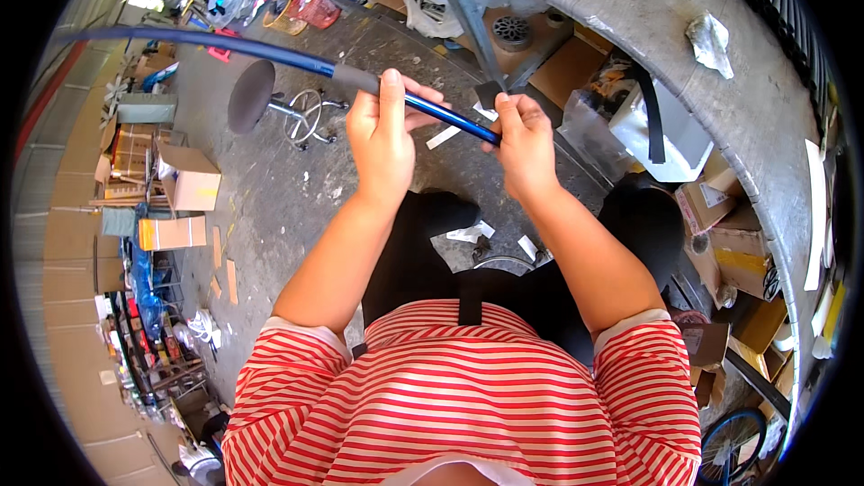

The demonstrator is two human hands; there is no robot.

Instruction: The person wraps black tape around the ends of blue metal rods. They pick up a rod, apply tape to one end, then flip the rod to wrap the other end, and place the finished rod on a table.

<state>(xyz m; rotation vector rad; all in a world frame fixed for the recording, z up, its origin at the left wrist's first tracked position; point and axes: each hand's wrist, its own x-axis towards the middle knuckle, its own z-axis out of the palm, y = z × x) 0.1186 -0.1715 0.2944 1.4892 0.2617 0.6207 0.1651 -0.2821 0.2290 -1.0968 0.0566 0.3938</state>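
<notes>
A long glossy blue rod [306, 59] slants across the space in front of me, from the far left down to my right hand. A matte grey sleeve [355, 78] wraps part of it. My left hand [382, 130] is closed on the rod just beside this sleeve, thumb on top and some fingers stretched behind. At the rod's near end, my right hand [524, 139] grips it between thumb and fingers. A small dark flat piece [489, 95] shows beside my right thumb; whether the hand touches it I cannot tell. The rod's far tip blurs out at the left rim.
A grey workbench [621, 0] curves along the right, with a crumpled wrapper [710, 43] and black tubes [783, 9] on it. Below are cardboard boxes [576, 63] and a white container [666, 130]. A round stool [252, 97] stands ahead-left; cartons [189, 180] line the left.
</notes>
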